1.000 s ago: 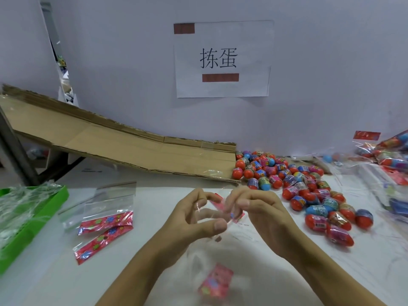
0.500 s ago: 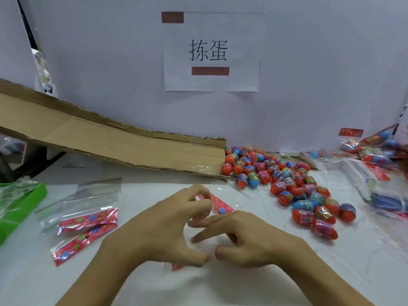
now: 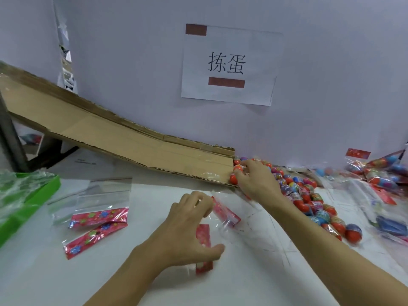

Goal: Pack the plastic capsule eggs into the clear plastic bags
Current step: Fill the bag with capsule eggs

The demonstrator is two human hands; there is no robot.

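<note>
Right hand (image 3: 256,177) hides eggs (image 3: 309,199) — grip unclear.

Pale wall (image 3: 331,85) — paper sign (image 3: 229,65) — white table (image 3: 44,279).

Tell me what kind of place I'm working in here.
Probably a small packing workstation rather than a home. A cardboard chute slopes down to a pile of capsule eggs on the white table, a printed paper label is taped to the wall, and filled bags lie at the right.
</note>
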